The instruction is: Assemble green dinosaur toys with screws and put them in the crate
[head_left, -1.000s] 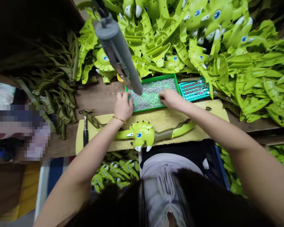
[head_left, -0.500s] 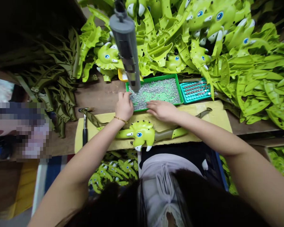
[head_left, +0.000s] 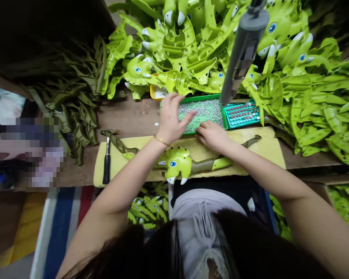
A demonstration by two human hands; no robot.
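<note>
My left hand (head_left: 172, 119) is over the left part of the green tray (head_left: 191, 99) of small metal screws, its fingers spread and nothing seen in them. My right hand (head_left: 213, 135) rests at the tray's front edge with curled fingers; whether they hold anything is too small to tell. Just right of the tray is a teal tray (head_left: 242, 114) with rows of small round pieces. Below my hands, a green dinosaur-head toy (head_left: 178, 163) with an olive part lies on the yellow cloth (head_left: 261, 157).
A grey hanging tool (head_left: 244, 54) comes down over the trays. A black-handled hammer (head_left: 106, 164) lies at the cloth's left. Green plastic parts (head_left: 311, 97) are heaped behind and right, olive parts (head_left: 78, 97) at the left. A yellow container (head_left: 157, 92) is behind my left hand.
My left hand has moved right and up off the tray's corner, and its fingers have spread. My right hand has shifted slightly right. The hanging tool has swung to the right.
</note>
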